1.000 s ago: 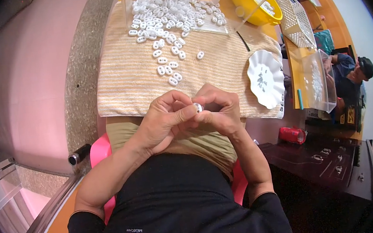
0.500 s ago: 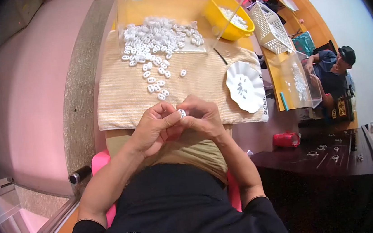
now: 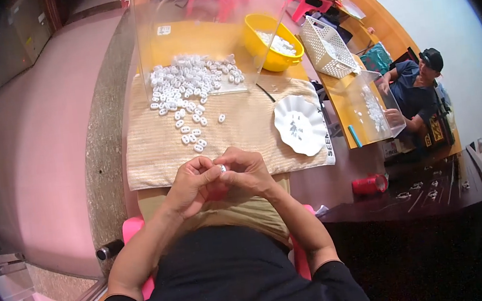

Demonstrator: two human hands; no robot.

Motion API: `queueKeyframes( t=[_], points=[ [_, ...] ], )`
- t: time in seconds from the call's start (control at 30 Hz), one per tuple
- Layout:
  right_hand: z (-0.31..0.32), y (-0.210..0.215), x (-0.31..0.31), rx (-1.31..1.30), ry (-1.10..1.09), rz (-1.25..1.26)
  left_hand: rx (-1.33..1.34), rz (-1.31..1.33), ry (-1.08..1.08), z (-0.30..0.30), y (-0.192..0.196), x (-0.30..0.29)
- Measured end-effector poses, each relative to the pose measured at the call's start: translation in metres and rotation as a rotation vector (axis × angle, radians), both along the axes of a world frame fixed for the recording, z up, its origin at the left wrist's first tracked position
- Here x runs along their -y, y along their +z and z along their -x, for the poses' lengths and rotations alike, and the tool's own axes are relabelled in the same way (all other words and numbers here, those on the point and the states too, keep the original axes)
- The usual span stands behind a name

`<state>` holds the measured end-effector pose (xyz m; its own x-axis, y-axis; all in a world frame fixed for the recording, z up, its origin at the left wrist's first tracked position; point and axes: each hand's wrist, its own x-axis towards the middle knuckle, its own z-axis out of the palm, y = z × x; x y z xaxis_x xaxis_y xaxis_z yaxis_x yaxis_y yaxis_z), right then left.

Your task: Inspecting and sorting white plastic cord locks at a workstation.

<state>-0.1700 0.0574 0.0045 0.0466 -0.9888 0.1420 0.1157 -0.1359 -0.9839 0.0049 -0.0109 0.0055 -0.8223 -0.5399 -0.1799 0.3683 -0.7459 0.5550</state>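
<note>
Both hands meet just over my lap at the near edge of a beige towel [image 3: 150, 151]. Between their fingertips is a small white oval piece with dark marks [image 3: 223, 168]. My left hand [image 3: 191, 184] pinches it from one side with thumb and forefinger. On the other side, the thumb and fingers of my right hand [image 3: 247, 172] close on it too. Beyond them lies a heap of similar white two-holed pieces [image 3: 186, 77], with several strays trailing toward me. To the right, a white wavy-rimmed plate [image 3: 315, 137] holds small dark bits [image 3: 295, 128].
A clear plastic box [image 3: 214, 3] opens toward me around the heap. A yellow tub [image 3: 278, 61] of white pieces and a white perforated basket [image 3: 326, 62] stand behind the plate. A thin black stick [image 3: 266, 92] lies nearby. At right, another person [image 3: 413, 88] sits at a separate table.
The whole view has shifted, so the towel, heap and plate appear lower and farther left. My hands still pinch the white piece, now at a slightly different angle.
</note>
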Motion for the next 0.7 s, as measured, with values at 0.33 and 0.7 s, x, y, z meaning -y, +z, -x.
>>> queueKeyframes(
  t=[0.33,0.7],
  points=[
    [0.001,0.013,-0.012,-0.17,-0.051,0.045,0.015,0.01,-0.006,0.0,-0.004,-0.002],
    [-0.03,0.17,-0.076,0.048,0.139,0.561,0.089,0.012,0.046,0.005,-0.01,-0.003]
  ],
)
